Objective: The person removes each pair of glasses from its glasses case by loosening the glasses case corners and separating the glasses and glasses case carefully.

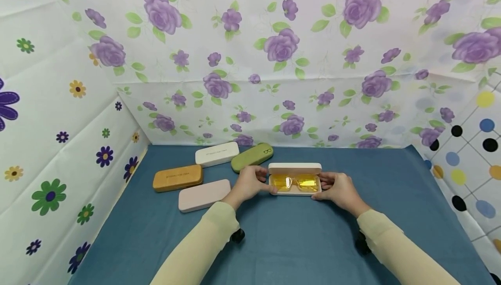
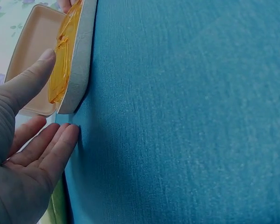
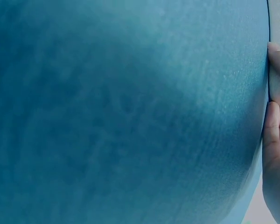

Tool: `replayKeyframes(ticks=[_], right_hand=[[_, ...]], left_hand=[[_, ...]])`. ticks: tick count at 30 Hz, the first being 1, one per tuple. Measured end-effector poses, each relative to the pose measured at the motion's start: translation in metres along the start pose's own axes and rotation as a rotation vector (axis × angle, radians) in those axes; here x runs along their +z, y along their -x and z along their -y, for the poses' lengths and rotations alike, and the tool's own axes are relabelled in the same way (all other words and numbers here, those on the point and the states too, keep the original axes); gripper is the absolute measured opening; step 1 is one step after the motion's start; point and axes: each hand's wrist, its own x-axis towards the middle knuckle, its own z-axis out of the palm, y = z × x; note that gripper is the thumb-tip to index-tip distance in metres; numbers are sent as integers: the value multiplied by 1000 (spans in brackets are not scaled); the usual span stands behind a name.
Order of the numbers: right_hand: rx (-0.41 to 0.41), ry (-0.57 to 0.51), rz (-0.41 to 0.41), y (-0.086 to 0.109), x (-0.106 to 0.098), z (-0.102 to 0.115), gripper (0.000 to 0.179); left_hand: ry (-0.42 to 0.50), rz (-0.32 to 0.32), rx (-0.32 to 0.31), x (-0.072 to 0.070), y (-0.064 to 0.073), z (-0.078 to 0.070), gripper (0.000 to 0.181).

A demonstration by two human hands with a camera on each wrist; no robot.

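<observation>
Right of the relaxed left hand [image 1: 250, 183], the lid-up eyeglass case [image 1: 295, 169] stretches lengthwise to the right hand [image 1: 339, 189] gripping its end.

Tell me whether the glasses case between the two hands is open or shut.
Open. The glasses case has its lid raised at the back, with yellow-lensed glasses visible inside.

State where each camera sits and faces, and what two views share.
Head: on head, facing forward and down at open case; left hand, right hand, sleeves show.
Left wrist: on that wrist, facing case and blue cloth; left hand shows.
Right wrist: on that wrist, facing mostly cloth; right hand shows.
Head and left wrist share yellow glasses.
</observation>
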Motion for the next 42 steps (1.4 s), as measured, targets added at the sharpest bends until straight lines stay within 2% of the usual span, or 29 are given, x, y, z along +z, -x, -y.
replayKeyframes(ticks=[12, 16, 25, 42], right_hand=[[3, -6, 4, 3, 0, 1, 82], [2, -12, 2, 3, -1, 1, 83], [18, -7, 8, 3, 0, 3, 83], [-75, 96, -13, 11, 2, 10, 82]], left_hand=[[64, 27, 8, 0, -4, 0, 66], [69, 27, 17, 1, -4, 0, 64], [56, 27, -11, 5, -6, 4, 56], [63, 13, -30, 5, -4, 3, 52]])
